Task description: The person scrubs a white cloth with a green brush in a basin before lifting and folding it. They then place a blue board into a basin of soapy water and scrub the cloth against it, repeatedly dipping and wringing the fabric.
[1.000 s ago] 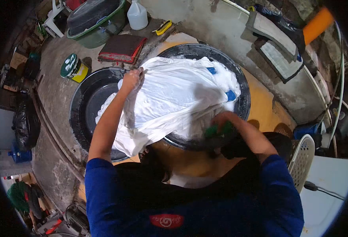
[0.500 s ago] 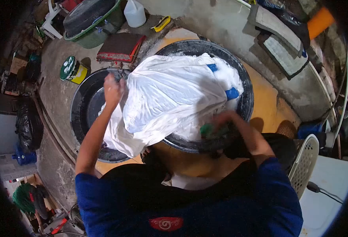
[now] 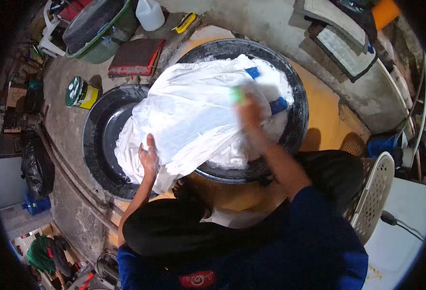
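The left hand (image 3: 149, 155) touches white cloth (image 3: 189, 108); the right (image 3: 249, 112) holds something green (image 3: 237, 94).

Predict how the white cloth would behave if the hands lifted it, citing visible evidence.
The white cloth would probably flop and sag, since it drapes in loose folds over the left tub and right tub. It looks soaked, so likely heavy for its size. Suds beside it suggest a slippery grip.

A home's rough utility or washing area, it seems — bare concrete floor and low wall, wide black basin (image 3: 297, 121) of suds at centre, white jug (image 3: 150, 15) and stacked tubs (image 3: 97, 46) upper left — amid household clutter.
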Motion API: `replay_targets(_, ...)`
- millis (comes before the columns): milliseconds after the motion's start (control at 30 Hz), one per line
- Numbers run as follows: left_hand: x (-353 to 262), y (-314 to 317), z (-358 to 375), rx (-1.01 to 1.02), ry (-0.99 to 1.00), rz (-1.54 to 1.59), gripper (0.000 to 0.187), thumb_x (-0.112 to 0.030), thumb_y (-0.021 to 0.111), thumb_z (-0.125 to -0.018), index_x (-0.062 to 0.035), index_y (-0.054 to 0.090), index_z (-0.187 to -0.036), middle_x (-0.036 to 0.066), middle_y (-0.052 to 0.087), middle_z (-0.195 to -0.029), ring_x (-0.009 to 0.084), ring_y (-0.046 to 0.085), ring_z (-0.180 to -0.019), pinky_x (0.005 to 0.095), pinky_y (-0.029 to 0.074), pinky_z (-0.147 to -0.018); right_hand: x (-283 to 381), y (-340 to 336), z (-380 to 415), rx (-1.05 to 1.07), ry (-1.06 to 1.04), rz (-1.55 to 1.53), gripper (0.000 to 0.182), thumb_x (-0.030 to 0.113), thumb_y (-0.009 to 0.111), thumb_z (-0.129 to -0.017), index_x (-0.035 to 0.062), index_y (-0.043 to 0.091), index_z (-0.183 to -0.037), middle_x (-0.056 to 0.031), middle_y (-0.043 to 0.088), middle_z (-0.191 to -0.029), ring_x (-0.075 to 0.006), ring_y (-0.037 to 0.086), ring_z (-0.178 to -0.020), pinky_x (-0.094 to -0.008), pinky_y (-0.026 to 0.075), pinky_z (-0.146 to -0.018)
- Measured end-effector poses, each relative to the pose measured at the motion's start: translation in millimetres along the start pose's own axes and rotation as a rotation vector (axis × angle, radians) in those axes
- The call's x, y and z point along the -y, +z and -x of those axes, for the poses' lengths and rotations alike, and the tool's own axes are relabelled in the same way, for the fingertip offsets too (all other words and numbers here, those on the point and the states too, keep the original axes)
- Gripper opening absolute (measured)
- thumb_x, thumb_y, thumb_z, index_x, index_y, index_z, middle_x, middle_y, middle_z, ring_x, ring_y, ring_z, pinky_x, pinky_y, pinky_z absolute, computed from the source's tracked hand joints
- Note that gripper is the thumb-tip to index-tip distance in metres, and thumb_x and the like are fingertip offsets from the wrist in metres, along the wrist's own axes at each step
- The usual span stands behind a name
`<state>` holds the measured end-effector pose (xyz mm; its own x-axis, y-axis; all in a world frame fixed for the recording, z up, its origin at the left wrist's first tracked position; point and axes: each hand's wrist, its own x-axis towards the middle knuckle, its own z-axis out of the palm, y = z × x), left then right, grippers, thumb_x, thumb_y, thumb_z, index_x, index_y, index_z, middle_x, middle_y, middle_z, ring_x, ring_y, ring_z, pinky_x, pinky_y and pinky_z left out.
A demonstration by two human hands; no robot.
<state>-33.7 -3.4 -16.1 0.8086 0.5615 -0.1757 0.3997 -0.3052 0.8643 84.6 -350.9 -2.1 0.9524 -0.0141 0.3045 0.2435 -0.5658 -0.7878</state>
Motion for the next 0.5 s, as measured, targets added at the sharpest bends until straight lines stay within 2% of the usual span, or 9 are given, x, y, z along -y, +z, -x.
replay_targets(67, -26, -2, 17, 0.037, 0.019, 0.032, 0.074, -0.053, 0.05, -0.081, 0.0173, 0.049, -0.103, 0.023, 0.059, -0.093, 0.0251, 0.055, -0.087, 0.0309, 0.041, -0.081, -12, -32, -7, 0.029, 0.199, -0.066, 0.033, 0.014, 0.051, -0.081, 0.0126, 0.05, -0.114, -0.0078, 0.058, -0.097, -0.024, 0.057, -0.084, -0.035, 0.048, -0.066)
replay_targets(167, -8, 5, 9, -0.125, 0.084, -0.147, 0.073, -0.053, 0.049, -0.082, 0.0163, 0.05, -0.102, 0.022, 0.06, -0.088, 0.0238, 0.056, -0.083, 0.0316, 0.042, -0.077, 16, 48, 5, -0.035, -0.321, 0.175, 0.033, 0.013, 0.052, -0.08, 0.013, 0.052, -0.113, -0.0058, 0.059, -0.099, -0.0227, 0.057, -0.085, -0.0367, 0.048, -0.067)
replay_targets(200, -14, 3, 12, -0.091, 0.061, -0.144, 0.072, -0.053, 0.049, -0.082, 0.0164, 0.049, -0.103, 0.022, 0.06, -0.089, 0.0236, 0.056, -0.084, 0.0313, 0.042, -0.078, 59, 99, 42, -0.035, -0.272, 0.284, 0.035, 0.011, 0.053, -0.078, 0.0186, 0.053, -0.112, -0.006, 0.058, -0.101, -0.0217, 0.057, -0.086, -0.0368, 0.047, -0.07)
replay_targets(233, -26, -1, 19, -0.055, 0.035, -0.144, 0.072, -0.052, 0.05, -0.082, 0.0165, 0.049, -0.104, 0.022, 0.06, -0.09, 0.0235, 0.056, -0.084, 0.031, 0.042, -0.078, 176, 37, 32, 0.57, -0.052, 0.23, 0.034, 0.015, 0.051, -0.077, 0.0207, 0.054, -0.111, -0.0075, 0.058, -0.093, -0.0223, 0.057, -0.085, -0.0376, 0.045, -0.073)
replay_targets(300, 3, 2, 5, -0.001, 0.098, 0.112, 0.073, -0.051, 0.049, -0.083, 0.0185, 0.046, -0.105, 0.021, 0.06, -0.093, 0.0229, 0.056, -0.085, 0.0301, 0.042, -0.08, 147, 95, 63, 0.221, -0.207, 0.134, 0.036, 0.012, 0.056, -0.074, 0.0218, 0.055, -0.109, -0.0065, 0.059, -0.095, -0.0227, 0.057, -0.088, -0.0369, 0.046, -0.075)
replay_targets(400, -47, 1, 27, -0.107, -0.055, -0.182, 0.075, -0.051, 0.05, -0.082, 0.0203, 0.044, -0.106, 0.02, 0.059, -0.095, 0.0221, 0.055, -0.086, 0.0297, 0.042, -0.08, 31, 59, 31, -0.155, -0.141, -0.051, 0.038, 0.008, 0.054, -0.075, 0.0145, 0.052, -0.113, -0.0101, 0.06, -0.09, -0.0218, 0.057, -0.076, -0.0361, 0.048, -0.067)
replay_targets(433, -28, 7, 19, -0.024, 0.015, 0.135, 0.079, -0.053, 0.049, -0.082, 0.0218, 0.042, -0.107, 0.024, 0.058, -0.098, 0.0264, 0.054, -0.091, 0.0316, 0.04, -0.083, -14, 20, 11, -0.023, -0.024, 0.105, 0.041, 0.007, 0.052, -0.077, 0.0092, 0.049, -0.117, -0.0087, 0.061, -0.089, -0.0205, 0.057, -0.071, -0.0356, 0.048, -0.062)
replay_targets(467, -33, 5, 19, -0.053, 0.001, -0.005, 0.08, -0.053, 0.049, -0.082, 0.022, 0.041, -0.108, 0.025, 0.057, -0.099, 0.0279, 0.054, -0.092, 0.0323, 0.04, -0.084, -48, -6, 3, -0.143, -0.042, 0.513, 0.042, 0.007, 0.052, -0.077, 0.0064, 0.048, -0.118, -0.0082, 0.06, -0.084, -0.0192, 0.056, -0.07, -0.0362, 0.048, -0.059)
replay_targets(500, -42, 5, 24, -0.082, -0.017, -0.142, 0.08, -0.053, 0.048, -0.082, 0.0221, 0.041, -0.108, 0.026, 0.056, -0.1, 0.0295, 0.054, -0.093, 0.033, 0.039, -0.085, -37, -7, 3, -0.125, -0.032, 0.365, 0.041, 0.007, 0.053, -0.076, 0.0073, 0.049, -0.117, -0.0081, 0.06, -0.084, -0.0201, 0.056, -0.071, -0.0366, 0.048, -0.06)
